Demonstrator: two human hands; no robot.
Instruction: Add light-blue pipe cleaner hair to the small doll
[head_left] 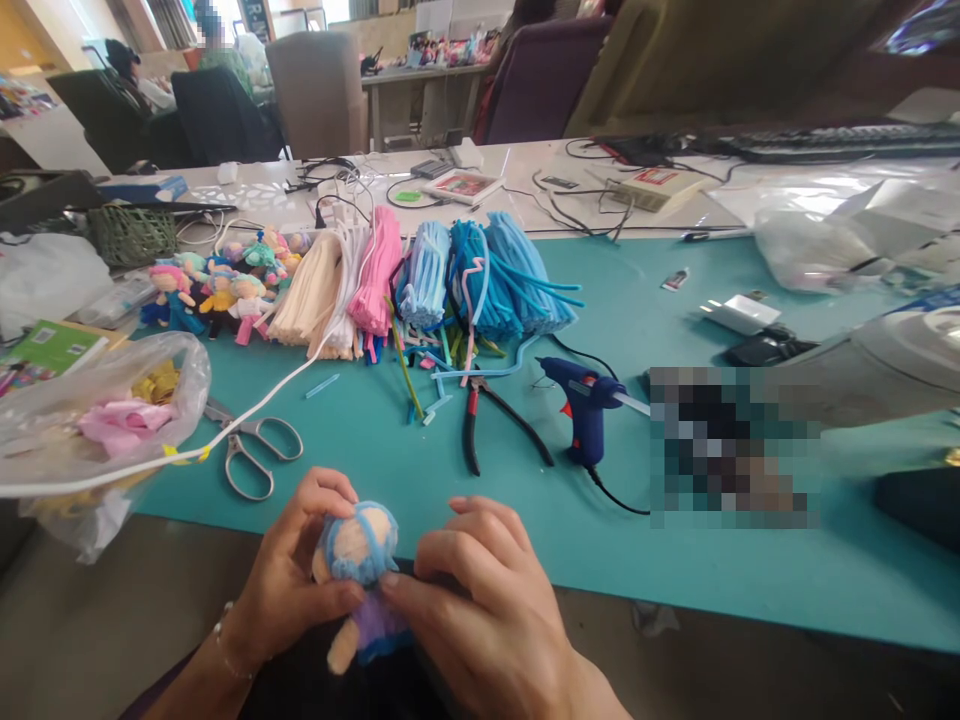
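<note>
A small doll (pixel 358 550) with a round beige head, light-blue strands over it and a purple and blue dress is held over my lap, just off the table's front edge. My left hand (pixel 289 580) wraps round the head from the left, thumb below and fingers on top. The thumb and forefinger of my right hand (pixel 487 600) press together at the lower right of the head, by the neck. Whether a small piece is between those fingertips is hidden. Pliers with dark and red handles (pixel 472 430) and a blue glue gun (pixel 589 405) lie beyond my right hand; grey scissors (pixel 251 450) lie beyond my left.
Bundles of beige, white, pink and blue pipe cleaners (pixel 427 275) stand mid-table, with several finished dolls (pixel 251 300) to their left. A white cable (pixel 292 380) crosses the left side near a plastic bag (pixel 187 370). A white lamp-like object (pixel 885 365) stands right. People sit behind.
</note>
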